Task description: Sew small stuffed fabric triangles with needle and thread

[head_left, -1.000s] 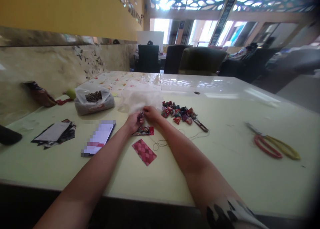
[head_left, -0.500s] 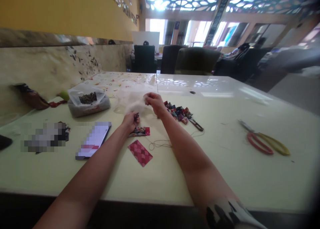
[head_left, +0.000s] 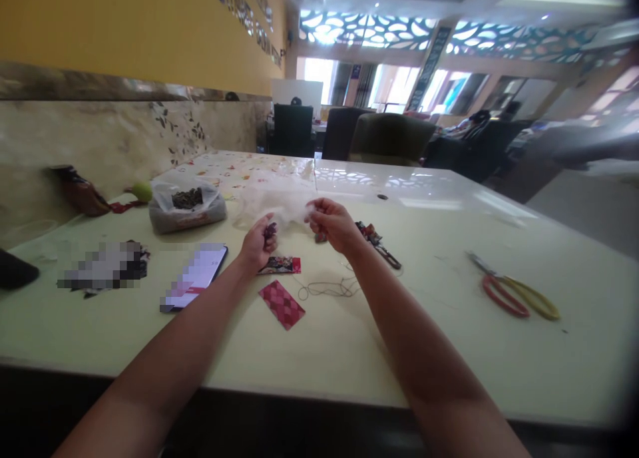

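Hands have parted: right hand has come off the small dark cloth piece and sits to its right, above the desk. Means the cloth piece is now held by the left hand alone, right is on the fluff.

Grip, left: partly closed, fingers curled round the dark cloth piece, thumb up. Piece is mostly hidden in the palm, can't tell if it's sewn shut.

Grip, right: nearly closed, thumb and fingertips together in a pinch. Looks like a wisp of white stuffing between them, blurry. Can't tell if it's fully loose from the white mass on the far side of the hands.

Near side of the left hand: floral cloth with red end; nearer still, pink diamond-pattern cloth, lying askew. Thread loops loosely to the right of both. Thread snips lie right of the right wrist, touching or just beside the heap of small cloth pieces, which the right hand and wrist partly cover.

Further out: red-and-yellow-handled scissors well right, phone left, open plastic bag of dark dried bits at far left.
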Tool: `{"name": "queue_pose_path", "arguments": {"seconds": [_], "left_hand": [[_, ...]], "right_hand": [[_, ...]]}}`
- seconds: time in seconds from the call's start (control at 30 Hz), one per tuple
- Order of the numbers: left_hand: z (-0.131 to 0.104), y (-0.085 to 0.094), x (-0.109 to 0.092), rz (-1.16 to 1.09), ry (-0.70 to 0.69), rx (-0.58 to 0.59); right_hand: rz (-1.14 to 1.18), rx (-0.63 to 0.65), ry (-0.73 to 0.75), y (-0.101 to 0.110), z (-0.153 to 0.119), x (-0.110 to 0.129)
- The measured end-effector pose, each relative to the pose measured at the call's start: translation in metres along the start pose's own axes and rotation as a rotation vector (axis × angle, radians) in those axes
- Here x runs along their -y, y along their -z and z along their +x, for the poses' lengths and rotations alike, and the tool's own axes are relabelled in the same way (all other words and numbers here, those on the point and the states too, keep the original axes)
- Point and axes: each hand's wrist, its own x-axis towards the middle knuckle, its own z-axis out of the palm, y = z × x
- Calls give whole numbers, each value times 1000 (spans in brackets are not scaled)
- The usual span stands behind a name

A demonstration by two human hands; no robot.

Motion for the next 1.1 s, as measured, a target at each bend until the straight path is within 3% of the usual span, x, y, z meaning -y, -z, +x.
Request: {"name": "queue_pose_path", "arguments": {"seconds": [0.1, 0.27, 0.47, 0.67, 0.83, 1.1], "left_hand": [[-12, -11, 2, 13, -5, 89], [-29, -26, 25, 104, 5, 223], [-47, -34, 38, 294, -11, 313], [-50, -38, 42, 269, 7, 330], [-49, -40, 45, 182, 56, 302], [-52, -38, 43, 295, -11, 234]], "right_hand": [[-41, 4, 0, 1, -26, -2], [-58, -5, 39, 3, -65, -10], [-179, -85, 110, 3, -76, -10], [-627, -148, 290, -4, -80, -8], [-847, -72, 474, -4, -80, -14], [-970, 88, 392, 2, -81, -19]]}}
